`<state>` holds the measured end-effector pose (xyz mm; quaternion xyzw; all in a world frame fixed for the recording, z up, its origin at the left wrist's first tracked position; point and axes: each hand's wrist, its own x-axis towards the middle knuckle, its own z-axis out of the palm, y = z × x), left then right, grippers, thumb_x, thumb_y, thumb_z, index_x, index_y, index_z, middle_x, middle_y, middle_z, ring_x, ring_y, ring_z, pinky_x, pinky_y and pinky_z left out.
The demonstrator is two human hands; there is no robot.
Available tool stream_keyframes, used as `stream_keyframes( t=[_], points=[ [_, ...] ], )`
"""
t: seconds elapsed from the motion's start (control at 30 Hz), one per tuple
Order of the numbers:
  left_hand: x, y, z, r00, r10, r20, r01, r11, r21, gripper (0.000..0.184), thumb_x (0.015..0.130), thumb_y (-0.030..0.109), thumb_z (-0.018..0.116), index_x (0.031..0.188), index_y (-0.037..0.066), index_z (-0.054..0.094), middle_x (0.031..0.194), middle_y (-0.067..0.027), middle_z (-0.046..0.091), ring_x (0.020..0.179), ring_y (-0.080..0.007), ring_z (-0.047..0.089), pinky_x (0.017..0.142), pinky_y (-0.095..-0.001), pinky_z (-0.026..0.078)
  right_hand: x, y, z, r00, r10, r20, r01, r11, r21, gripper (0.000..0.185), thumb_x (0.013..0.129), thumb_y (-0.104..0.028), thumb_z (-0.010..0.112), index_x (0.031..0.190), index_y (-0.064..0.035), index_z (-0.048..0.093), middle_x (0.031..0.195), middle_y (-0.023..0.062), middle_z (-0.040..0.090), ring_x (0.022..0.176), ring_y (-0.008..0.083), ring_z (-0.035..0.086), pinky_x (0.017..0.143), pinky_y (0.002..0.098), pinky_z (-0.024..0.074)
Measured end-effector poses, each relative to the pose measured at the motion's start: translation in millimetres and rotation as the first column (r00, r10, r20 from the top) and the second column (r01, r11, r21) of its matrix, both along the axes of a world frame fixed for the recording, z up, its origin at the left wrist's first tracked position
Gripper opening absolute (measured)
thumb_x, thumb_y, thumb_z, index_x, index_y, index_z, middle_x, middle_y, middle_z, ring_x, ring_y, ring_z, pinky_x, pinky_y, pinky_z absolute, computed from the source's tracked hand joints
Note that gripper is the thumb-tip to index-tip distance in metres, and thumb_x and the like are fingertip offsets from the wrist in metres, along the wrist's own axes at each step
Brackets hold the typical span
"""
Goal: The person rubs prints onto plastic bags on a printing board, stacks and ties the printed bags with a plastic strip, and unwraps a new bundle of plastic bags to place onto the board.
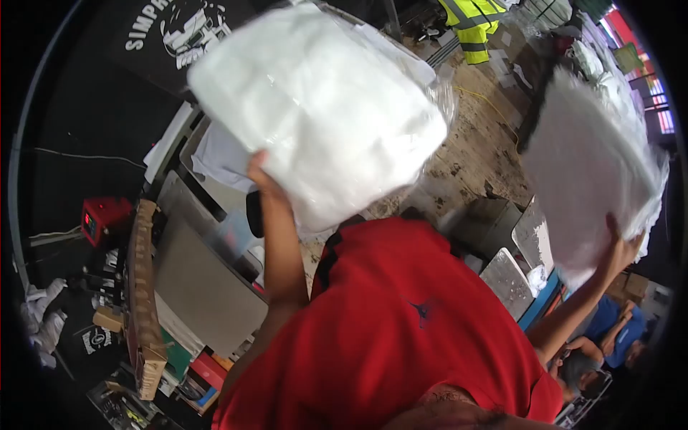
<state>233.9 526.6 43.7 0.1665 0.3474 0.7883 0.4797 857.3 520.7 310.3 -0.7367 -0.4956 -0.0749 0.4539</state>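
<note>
A large white bundle in clear plastic [322, 107] is held up at the upper middle, tilted. My left hand [264, 175] grips its lower left edge, with the fingers mostly hidden behind it. On the right hangs a second white, soft-looking bundle [588, 172], blurred by motion. My right hand [625, 240] grips its lower right edge, fingers partly hidden. The two bundles are apart, one on each side of my red shirt.
A worn wooden surface [473, 136] lies between the bundles. A yellow high-visibility garment [473, 25] is at the top. Grey panels [208, 279] and a long cardboard piece [142, 301] stand at the left, near a red device [104, 221]. People [616, 330] are at lower right.
</note>
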Motion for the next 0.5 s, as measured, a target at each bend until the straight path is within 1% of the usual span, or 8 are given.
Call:
stream_keyframes(
  t=[0.07,0.13,0.23,0.27,0.3,0.37,0.43,0.5],
  points=[
    [0.8,0.6,88.5,0.993,0.11,0.035,-0.111,0.993,0.041,0.06,0.074,0.033,0.053,0.116,-0.009,0.058,0.108,-0.0201,0.064,0.093,-0.0326,0.065,0.087,-0.039,0.053,-30.0,39.0,7.0,0.968,0.156,-0.198,-0.146,0.987,0.062,0.078,0.065,-0.021,0.084,0.132,0.0038,0.051,0.124,0.0168,0.059,0.109,0.0282,0.057,0.098,0.038,0.0408],
    [-54.0,8.1,109.3,0.933,0.277,-0.229,-0.273,0.961,0.048,0.058,0.078,0.037,0.054,0.115,-0.007,0.059,0.105,-0.0177,0.064,0.091,-0.0292,0.065,0.085,-0.0367,0.052,-60.3,83.9,6.9,0.907,0.263,-0.329,-0.246,0.965,0.094,0.075,0.062,-0.014,0.084,0.128,0.0032,0.054,0.116,0.0164,0.063,0.103,0.0288,0.06,0.095,0.0376,0.0443],
    [-82.9,12.4,173.0,0.895,0.333,-0.296,-0.307,0.942,0.133,0.064,0.079,0.044,0.056,0.12,-0.005,0.056,0.112,-0.0166,0.061,0.099,-0.0262,0.061,0.086,-0.035,0.05,-115.7,153.1,-18.9,0.661,0.398,-0.637,-0.419,0.899,0.126,0.063,0.063,-0.011,0.078,0.122,0.0051,0.059,0.115,0.0165,0.063,0.102,0.0303,0.06,0.096,0.0379,0.0446],
    [-66.8,9.7,206.5,0.867,0.362,-0.343,-0.339,0.932,0.129,0.068,0.079,0.047,0.057,0.124,-0.004,0.053,0.117,-0.0169,0.059,0.104,-0.0251,0.059,0.087,-0.0345,0.049,-110.0,189.2,-43.3,0.532,0.392,-0.751,-0.487,0.867,0.107,0.056,0.064,-0.015,0.076,0.115,0.0056,0.065,0.114,0.0168,0.063,0.102,0.0311,0.06,0.099,0.0373,0.0426],
    [-56.7,7.5,227.3,0.838,0.382,-0.39,-0.364,0.923,0.121,0.072,0.079,0.049,0.058,0.127,-0.003,0.051,0.121,-0.0171,0.057,0.108,-0.0241,0.057,0.089,-0.034,0.048,-136.9,210.0,-64.6,0.523,0.394,-0.756,-0.477,0.87,0.124,0.053,0.064,-0.017,0.075,0.11,0.0072,0.067,0.114,0.0171,0.063,0.103,0.0314,0.06,0.101,0.0366,0.0407],
    [-58.2,6.5,246.5,0.815,0.402,-0.417,-0.389,0.913,0.122,0.073,0.079,0.05,0.058,0.128,-0.003,0.05,0.122,-0.0172,0.056,0.109,-0.0239,0.057,0.09,-0.0339,0.047,-203.1,224.0,-95.8,0.289,0.389,-0.874,-0.531,0.825,0.192,0.043,0.068,-0.011,0.073,0.105,0.0102,0.067,0.108,0.0183,0.064,0.101,0.0308,0.061,0.094,0.038,0.0461],
    [-61.3,5.1,260.4,0.795,0.394,-0.461,-0.393,0.914,0.104,0.076,0.078,0.052,0.058,0.13,-0.003,0.049,0.125,-0.0176,0.055,0.112,-0.0235,0.056,0.091,-0.0337,0.047,-251.9,237.2,-149.6,0.154,0.342,-0.927,-0.629,0.758,0.175,0.038,0.074,-0.01,0.07,0.106,0.0091,0.065,0.106,0.0158,0.065,0.096,0.0278,0.063,0.088,0.0359,0.0492],
    [-65.2,5.5,269.2,0.778,0.39,-0.493,-0.398,0.913,0.094,0.079,0.078,0.053,0.059,0.132,-0.003,0.048,0.128,-0.018,0.053,0.114,-0.0231,0.055,0.092,-0.0335,0.046,-282.9,262.0,-255.1,0.044,0.317,-0.947,-0.759,0.628,0.175,0.033,0.092,-0.019,0.053,0.116,0.0002,0.065,0.093,0.0097,0.064,0.086,0.0222,0.062,0.08,0.0341,0.0519]
  ],
)
